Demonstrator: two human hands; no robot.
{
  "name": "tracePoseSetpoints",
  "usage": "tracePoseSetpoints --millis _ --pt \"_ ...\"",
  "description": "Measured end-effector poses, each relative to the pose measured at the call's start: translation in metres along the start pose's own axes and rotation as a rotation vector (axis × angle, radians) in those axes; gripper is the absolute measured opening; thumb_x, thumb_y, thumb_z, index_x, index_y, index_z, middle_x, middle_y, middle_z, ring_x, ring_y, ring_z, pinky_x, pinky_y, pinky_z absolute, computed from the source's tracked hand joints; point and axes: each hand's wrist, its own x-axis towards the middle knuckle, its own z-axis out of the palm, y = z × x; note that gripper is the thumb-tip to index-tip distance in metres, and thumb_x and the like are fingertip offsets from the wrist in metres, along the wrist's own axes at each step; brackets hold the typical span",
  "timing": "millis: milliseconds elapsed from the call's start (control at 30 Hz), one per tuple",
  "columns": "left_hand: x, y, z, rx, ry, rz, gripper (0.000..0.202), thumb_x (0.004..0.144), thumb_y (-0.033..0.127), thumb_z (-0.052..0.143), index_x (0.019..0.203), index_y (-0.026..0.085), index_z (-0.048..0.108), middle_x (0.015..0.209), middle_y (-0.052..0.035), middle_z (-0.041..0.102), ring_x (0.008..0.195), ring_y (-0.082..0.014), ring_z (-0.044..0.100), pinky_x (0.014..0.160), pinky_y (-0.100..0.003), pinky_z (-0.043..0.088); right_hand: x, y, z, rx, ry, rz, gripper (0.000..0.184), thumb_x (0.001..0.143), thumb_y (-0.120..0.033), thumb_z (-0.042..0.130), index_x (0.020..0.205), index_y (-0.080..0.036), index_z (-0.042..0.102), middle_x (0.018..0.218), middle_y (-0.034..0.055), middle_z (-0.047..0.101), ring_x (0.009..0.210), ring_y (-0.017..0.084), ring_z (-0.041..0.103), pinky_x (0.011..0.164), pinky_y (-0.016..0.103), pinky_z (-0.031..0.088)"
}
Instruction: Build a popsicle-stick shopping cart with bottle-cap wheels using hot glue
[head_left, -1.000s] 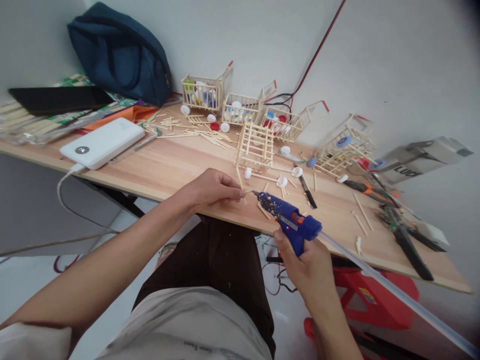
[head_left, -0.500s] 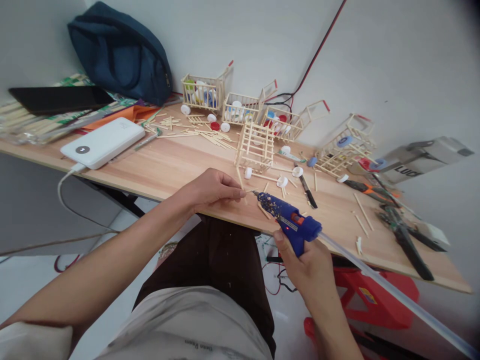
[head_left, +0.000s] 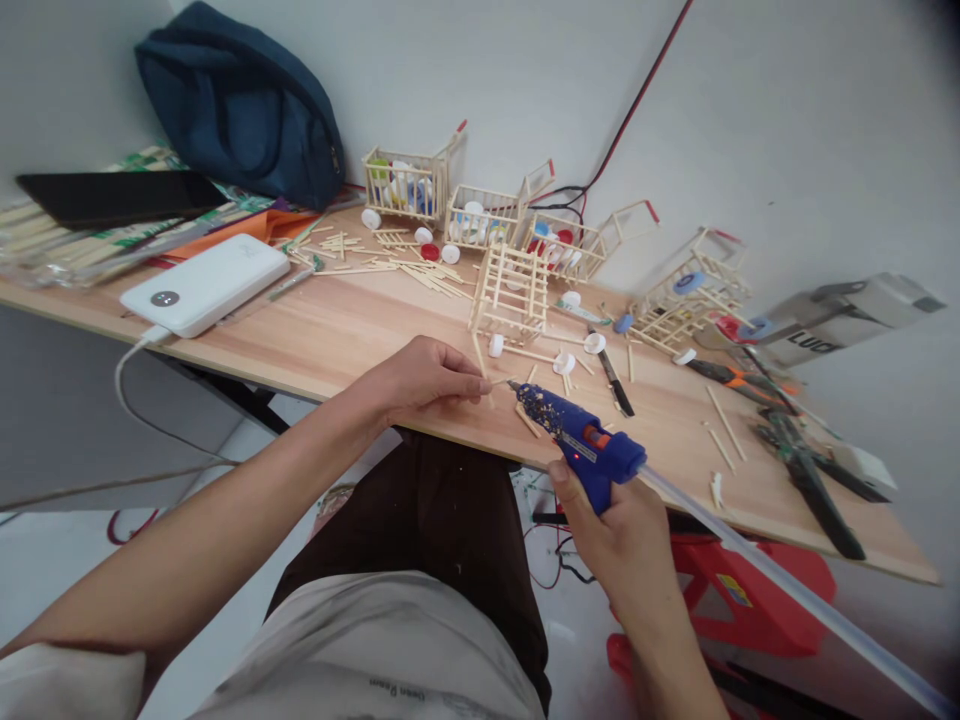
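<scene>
My left hand [head_left: 439, 378] is over the table's front edge, thumb and fingers pinched on a thin wooden stick [head_left: 498, 382] whose tip pokes out to the right. In my right hand [head_left: 619, 530] is a blue hot glue gun [head_left: 577, 430], its nozzle at the stick's tip and a small red light lit on its side. A long clear glue stick [head_left: 780, 575] runs out of its back. Just beyond my left hand stands a small stick-built cart frame [head_left: 510, 295], with white cap wheels [head_left: 564, 364] in front of it.
Several stick carts, such as one with coloured caps [head_left: 405, 190], line the wall. Loose sticks [head_left: 431, 275] lie at centre. A power bank [head_left: 206, 285] and a blue bag [head_left: 240, 110] are left; a black pen [head_left: 616, 382] and pliers [head_left: 806, 480] right.
The glue gun has shifted very slightly to the right, its nozzle drawing a little away from my left fingertips. My left hand has hardly moved.
</scene>
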Motion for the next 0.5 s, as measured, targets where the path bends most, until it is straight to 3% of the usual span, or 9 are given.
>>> tracePoseSetpoints --millis 267,500 --pt "0.0008 -0.0010 -0.0011 0.016 -0.015 0.006 0.021 0.067 0.033 0.076 0.066 0.012 0.070 0.050 0.0025 0.054 0.043 -0.0042 0.040 0.041 -0.018 0.025 0.0010 -0.0005 -0.0059 -0.011 -0.016 -0.056 0.044 0.090 -0.052 0.046 0.087 -0.015 0.069 0.059 0.0036 0.061 0.053 0.018 0.055 0.056 0.027 0.044" --pt "-0.0012 0.0016 0.0013 -0.004 0.000 -0.004 0.018 0.067 0.028 0.076 0.064 0.012 0.069 0.048 0.0024 0.053 0.043 -0.0045 0.041 0.042 -0.018 0.025 -0.0002 -0.0006 -0.0100 0.068 0.008 -0.093 0.037 0.089 -0.049 0.050 0.087 -0.016 0.067 0.072 0.0058 0.067 0.065 0.019 0.063 0.062 0.026 0.050"
